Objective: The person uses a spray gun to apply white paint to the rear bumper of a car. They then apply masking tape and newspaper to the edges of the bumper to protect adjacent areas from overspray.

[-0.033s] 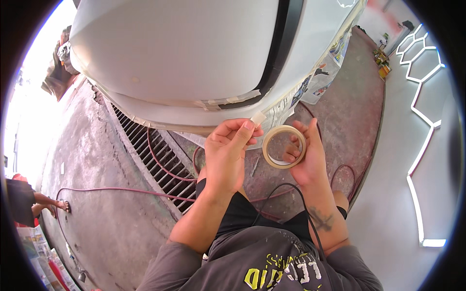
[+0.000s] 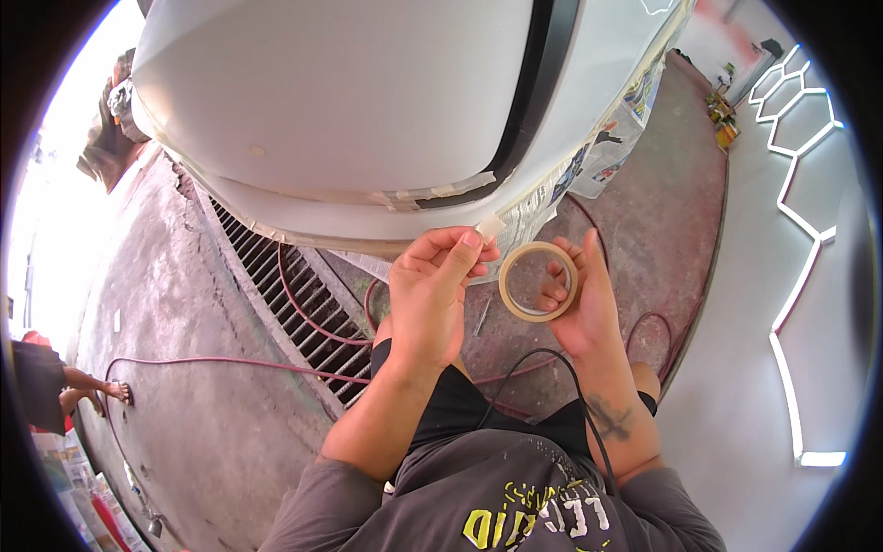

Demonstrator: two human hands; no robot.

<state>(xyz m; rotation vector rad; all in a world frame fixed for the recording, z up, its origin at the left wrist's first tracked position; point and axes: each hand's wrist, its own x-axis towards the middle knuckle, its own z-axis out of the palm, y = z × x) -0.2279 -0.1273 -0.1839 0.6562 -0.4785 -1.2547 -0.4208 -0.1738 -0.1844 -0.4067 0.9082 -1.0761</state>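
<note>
My left hand (image 2: 429,290) pinches a short torn piece of pale masking tape (image 2: 491,226) between thumb and forefinger. Close to its right, my right hand (image 2: 590,308) holds a roll of masking tape (image 2: 506,287), with fingers curled behind and through the ring and the thumb pointing up. Both hands are just in front of the lower edge of a light grey car body panel (image 2: 331,101). A black trim strip (image 2: 543,74) curves down this panel, and strips of tape (image 2: 432,197) cover its lower end. Newspaper masking (image 2: 532,213) hangs along the panel's edge.
A metal floor grate (image 2: 285,294) runs under the car at left. A red hose (image 2: 230,362) snakes over the concrete floor (image 2: 212,432). Another person's feet (image 2: 115,391) show at far left. On the right stands a grey wall (image 2: 736,405) with glowing hexagonal light strips (image 2: 784,368).
</note>
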